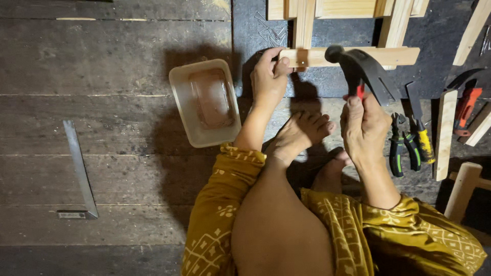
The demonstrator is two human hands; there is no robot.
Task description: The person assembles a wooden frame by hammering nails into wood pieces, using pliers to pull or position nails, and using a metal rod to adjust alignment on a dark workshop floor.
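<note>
We sit on a dark plank floor [102, 51] with our left hand [268, 76] clamped on the near end of a pale wood slat [353, 56], thumb on top and fingers curled under it. The slat lies crosswise against the uprights of a wooden frame [348, 10] at the top of the view. Our right hand [363, 125] is closed tight around the red grip of a hammer [365, 71], whose black head hangs just over the slat's middle. Loose nails [273, 33] lie scattered on the dark mat [250, 30] beyond our left hand. A plastic tub [204, 102] sits just left of that wrist. Pliers [404, 148] with green and yellow handles lie right of the hammer hand, and a steel square [79, 174] rests well apart on the far left.
</note>
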